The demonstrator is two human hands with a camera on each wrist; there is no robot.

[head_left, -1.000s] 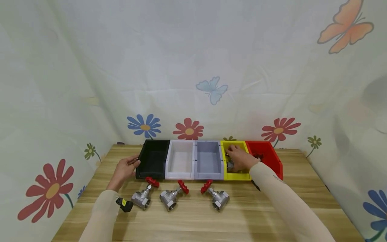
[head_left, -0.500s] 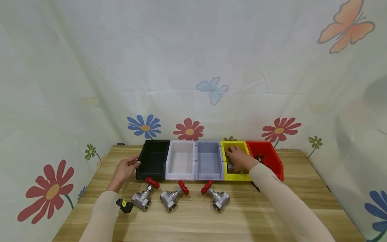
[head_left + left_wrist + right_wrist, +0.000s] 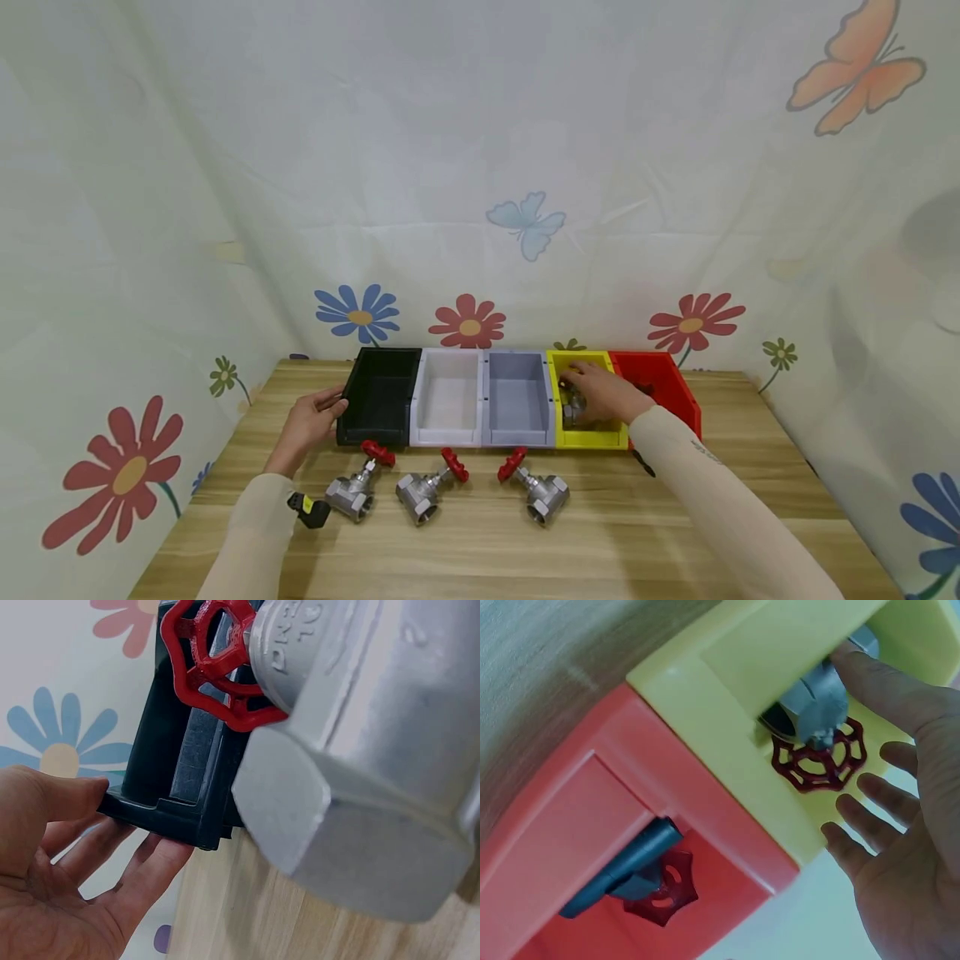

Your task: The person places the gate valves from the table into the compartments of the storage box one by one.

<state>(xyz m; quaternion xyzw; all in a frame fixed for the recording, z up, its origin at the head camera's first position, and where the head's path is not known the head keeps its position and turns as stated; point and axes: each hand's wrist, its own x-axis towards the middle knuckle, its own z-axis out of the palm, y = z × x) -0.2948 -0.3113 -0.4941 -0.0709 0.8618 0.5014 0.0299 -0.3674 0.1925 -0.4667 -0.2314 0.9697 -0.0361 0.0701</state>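
At the left end of the row, my left hand (image 3: 309, 423) holds the outer wall of the black bin (image 3: 382, 400). In the left wrist view its thumb lies on the rim and the fingers are against the outside. My right hand (image 3: 600, 393) reaches into the yellow bin (image 3: 592, 439), over a metal valve (image 3: 821, 701) with a dark red handwheel. From the right wrist, the thumb is at the valve body while the other fingers are spread, apart from the handwheel. The hand hides part of that valve in the head view.
On the wooden table (image 3: 480, 550), a left valve (image 3: 352, 493), a middle valve (image 3: 420, 493) and a right valve (image 3: 546, 497) lie before the bins. A white bin (image 3: 450, 392) and a grey bin (image 3: 517, 396) stand mid-row. The red bin (image 3: 678, 387) holds a dark valve (image 3: 634, 870) with a red handwheel.
My right hand has shifted slightly right within the yellow bin, and more of the valve there shows. The left hand keeps its place on the black bin.
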